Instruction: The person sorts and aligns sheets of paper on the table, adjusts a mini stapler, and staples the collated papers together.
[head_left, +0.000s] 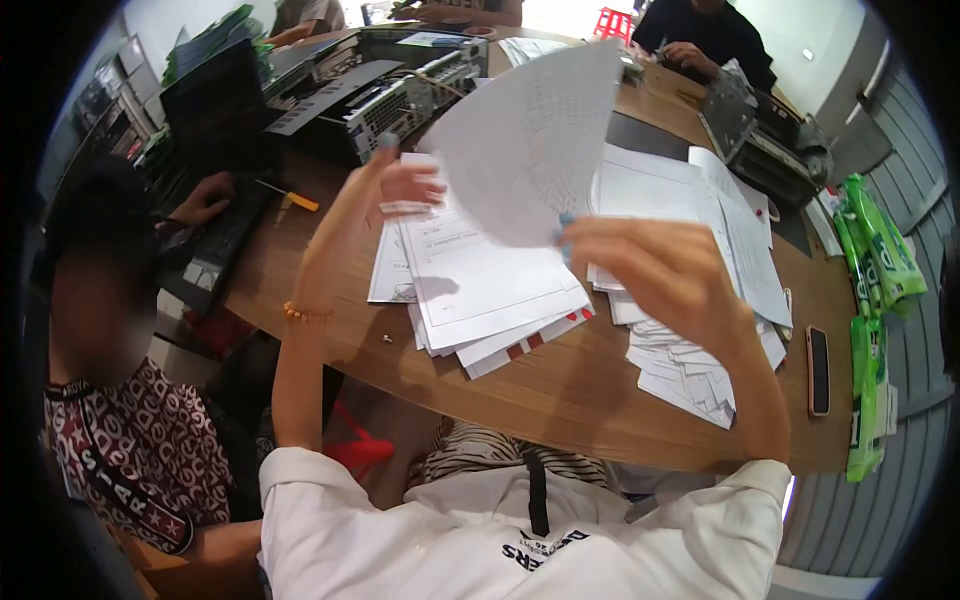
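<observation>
A sheet of paper is lifted and curved above a stack of printed papers on the wooden table. Pinched at its lower edge by my right hand, the sheet stands nearly upright. My left hand, slightly blurred, is beside the left edge of the sheet with its fingers apart, over the top of the stack. A second, looser pile of papers lies to the right, partly beneath my right forearm.
Opened electronic units stand behind the papers; another metal unit is at back right. A phone and green packets lie at right. At left, a person's hand rests on a laptop, near a screwdriver.
</observation>
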